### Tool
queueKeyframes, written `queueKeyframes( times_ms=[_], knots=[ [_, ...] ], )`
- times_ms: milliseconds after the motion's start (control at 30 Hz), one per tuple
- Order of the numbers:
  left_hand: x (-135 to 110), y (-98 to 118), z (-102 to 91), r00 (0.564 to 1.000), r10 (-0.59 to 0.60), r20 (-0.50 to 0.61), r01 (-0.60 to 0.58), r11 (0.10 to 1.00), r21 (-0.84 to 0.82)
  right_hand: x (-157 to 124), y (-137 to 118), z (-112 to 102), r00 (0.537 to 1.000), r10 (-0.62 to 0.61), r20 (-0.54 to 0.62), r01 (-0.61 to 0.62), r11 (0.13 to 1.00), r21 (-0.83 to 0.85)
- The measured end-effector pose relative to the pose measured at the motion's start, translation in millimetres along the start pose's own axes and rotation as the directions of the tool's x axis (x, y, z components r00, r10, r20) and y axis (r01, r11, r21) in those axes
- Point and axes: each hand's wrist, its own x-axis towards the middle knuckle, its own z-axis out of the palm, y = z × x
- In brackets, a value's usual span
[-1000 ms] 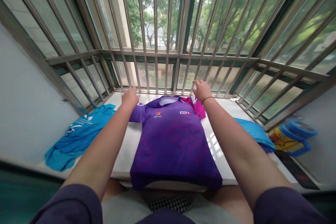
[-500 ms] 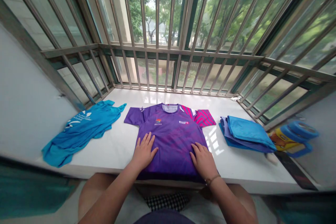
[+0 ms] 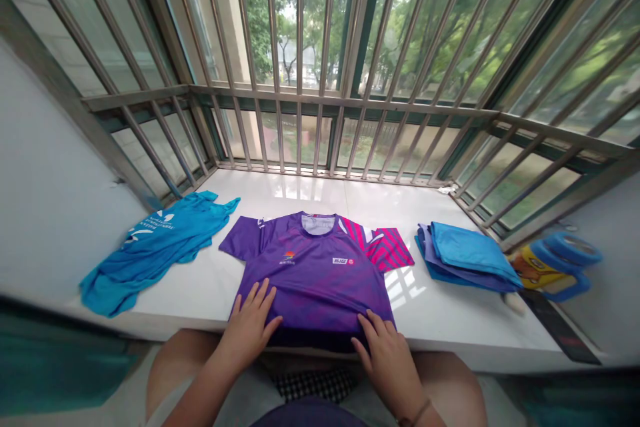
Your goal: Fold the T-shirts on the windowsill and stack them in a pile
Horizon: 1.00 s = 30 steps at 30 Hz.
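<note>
A purple sports jersey (image 3: 313, 273) with one pink striped sleeve lies spread face up on the white sill (image 3: 310, 193). Its lower hem hangs over the near edge. My left hand (image 3: 249, 323) rests flat on the lower left of the jersey, fingers stretched out. At the lower right of the hem sits my right hand (image 3: 384, 350), fingers spread on the cloth. Neither hand grips anything.
A loose blue shirt (image 3: 150, 247) lies at the left of the sill. A stack of folded blue clothes (image 3: 467, 257) sits at the right. A yellow and blue object (image 3: 553, 263) stands at the far right. Metal window bars (image 3: 300, 53) fence the back and sides.
Both hands came back from the jersey's shoulders to its hem. The jersey slid towards me and slightly left across the sill.
</note>
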Motion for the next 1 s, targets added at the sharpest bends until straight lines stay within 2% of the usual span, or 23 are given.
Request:
queueKeyframes(
  times_ms=[100, 200, 333, 400, 467, 567, 667, 833, 1000],
  knots=[
    [-4.2, -2.2, -11.3, 0.998, -0.048, 0.029, 0.049, 0.999, -0.015, 12.8, 19.1, -15.4, 1.000, -0.019, -0.003, 0.019, 0.996, 0.087],
    [13.4, 9.6, -23.5, 1.000, -0.016, -0.024, 0.015, 0.999, -0.050, 48.4, 51.4, -29.8, 0.998, 0.043, -0.036, -0.040, 0.997, 0.068],
    [68.3, 53.1, -33.4, 0.979, 0.181, -0.091, -0.193, 0.969, -0.153, 108.2, 92.6, -38.7, 0.986, 0.161, -0.044, -0.162, 0.987, -0.020],
    [104.3, 82.6, -36.6, 0.953, 0.289, -0.086, -0.301, 0.934, -0.192, 129.6, 106.3, -38.4, 0.979, 0.201, 0.013, -0.200, 0.978, -0.056],
    [141.9, 111.3, -39.6, 0.922, 0.381, -0.067, -0.386, 0.899, -0.206, 138.2, 114.5, -35.1, 0.964, 0.244, 0.104, -0.234, 0.967, -0.098],
    [191.6, 141.0, -40.9, 0.909, 0.417, -0.022, -0.413, 0.890, -0.194, 125.5, 117.9, -27.6, 0.931, 0.329, 0.158, -0.299, 0.936, -0.187],
    [221.1, 149.6, -33.6, 0.931, 0.366, -0.008, -0.360, 0.913, -0.190, 95.2, 112.5, -25.2, 0.908, 0.402, 0.121, -0.357, 0.891, -0.281],
    [227.1, 143.8, -13.7, 0.935, 0.349, -0.052, -0.353, 0.917, -0.187, 59.1, 98.2, -40.3, 0.892, 0.430, 0.142, -0.363, 0.867, -0.342],
    [223.8, 141.6, -9.8, 0.930, 0.359, -0.072, -0.366, 0.914, -0.173, 58.2, 99.3, -52.8, 0.883, 0.452, 0.124, -0.390, 0.855, -0.342]
  ],
)
